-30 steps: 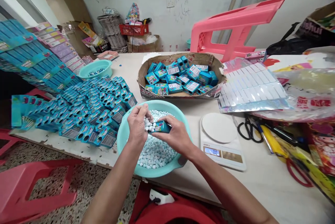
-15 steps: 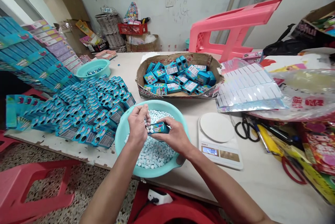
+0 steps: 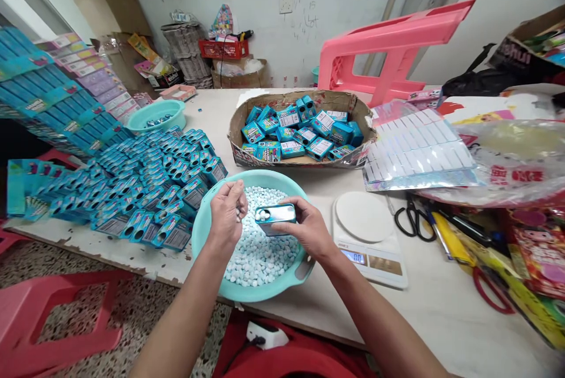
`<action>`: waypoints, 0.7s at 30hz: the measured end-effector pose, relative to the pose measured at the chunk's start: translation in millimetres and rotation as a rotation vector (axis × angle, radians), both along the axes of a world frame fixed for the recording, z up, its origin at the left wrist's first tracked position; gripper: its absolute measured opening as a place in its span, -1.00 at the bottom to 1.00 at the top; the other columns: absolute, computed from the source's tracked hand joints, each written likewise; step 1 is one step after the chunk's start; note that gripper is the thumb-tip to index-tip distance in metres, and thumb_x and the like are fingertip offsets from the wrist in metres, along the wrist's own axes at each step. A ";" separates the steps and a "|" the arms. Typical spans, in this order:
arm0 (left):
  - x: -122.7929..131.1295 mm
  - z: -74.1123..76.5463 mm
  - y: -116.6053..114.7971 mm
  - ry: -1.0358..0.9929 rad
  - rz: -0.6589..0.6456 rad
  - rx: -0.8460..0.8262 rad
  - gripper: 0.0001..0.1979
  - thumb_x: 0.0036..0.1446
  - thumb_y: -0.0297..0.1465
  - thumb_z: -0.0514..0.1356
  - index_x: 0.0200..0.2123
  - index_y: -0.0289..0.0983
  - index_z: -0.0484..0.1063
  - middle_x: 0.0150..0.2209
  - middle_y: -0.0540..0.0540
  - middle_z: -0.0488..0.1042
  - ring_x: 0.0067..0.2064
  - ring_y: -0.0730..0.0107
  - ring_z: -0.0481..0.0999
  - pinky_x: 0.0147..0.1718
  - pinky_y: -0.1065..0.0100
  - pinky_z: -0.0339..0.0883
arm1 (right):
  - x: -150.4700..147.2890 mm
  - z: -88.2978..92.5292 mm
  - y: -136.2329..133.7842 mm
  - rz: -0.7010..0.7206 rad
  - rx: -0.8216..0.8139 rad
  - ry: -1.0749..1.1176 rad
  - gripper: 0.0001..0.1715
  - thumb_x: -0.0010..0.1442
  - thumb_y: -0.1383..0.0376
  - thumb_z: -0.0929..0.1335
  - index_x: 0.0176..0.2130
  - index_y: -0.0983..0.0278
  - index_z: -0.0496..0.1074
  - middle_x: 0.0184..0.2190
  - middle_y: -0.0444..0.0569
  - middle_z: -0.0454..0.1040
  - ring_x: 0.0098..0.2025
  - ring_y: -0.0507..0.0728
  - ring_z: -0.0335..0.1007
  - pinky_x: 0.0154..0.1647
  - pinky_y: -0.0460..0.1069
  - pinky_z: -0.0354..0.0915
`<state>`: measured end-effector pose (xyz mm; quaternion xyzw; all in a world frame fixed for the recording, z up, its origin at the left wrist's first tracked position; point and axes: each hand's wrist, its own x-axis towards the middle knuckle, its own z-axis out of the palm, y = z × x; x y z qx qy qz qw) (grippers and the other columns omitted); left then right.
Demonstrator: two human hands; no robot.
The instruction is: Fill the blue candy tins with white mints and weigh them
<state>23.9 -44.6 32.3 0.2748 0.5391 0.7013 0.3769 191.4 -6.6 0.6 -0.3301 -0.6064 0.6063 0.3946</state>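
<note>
My right hand [image 3: 309, 226] grips a small teal box [image 3: 276, 218], open end up, with white tablets showing inside. My left hand [image 3: 227, 213] is closed beside it, pinching a few white tablets at the fingertips. Both hands hover over a teal basin [image 3: 207, 222] full of pale blue-white tablets [image 3: 265, 254] at the table's front edge.
Rows of open teal boxes [image 3: 145, 183] cover the table to the left. A cardboard tray [image 3: 348, 108] of filled boxes sits behind the basin. A digital scale [image 3: 368, 236] stands to the right, with scissors [image 3: 412, 219], sticker sheets [image 3: 419, 145] and a pink stool [image 3: 388, 48] beyond.
My right hand turned the box so its open end faces up and drew it slightly right. My left hand pulled away from the box's mouth, still pinching tablets.
</note>
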 end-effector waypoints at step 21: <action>6.0 -49.4 -42.5 1.289 -0.821 -0.671 -0.49 -0.03 -0.17 0.10 0.00 -0.23 0.37 -0.09 -0.26 0.43 -0.05 -0.06 0.41 -0.09 0.11 0.22 | 137.0 -35.9 56.7 -0.736 0.115 -0.012 -0.47 -0.17 0.16 0.53 -0.21 0.27 0.37 -0.31 -0.05 0.49 -0.28 0.12 0.45 -0.18 0.06 0.37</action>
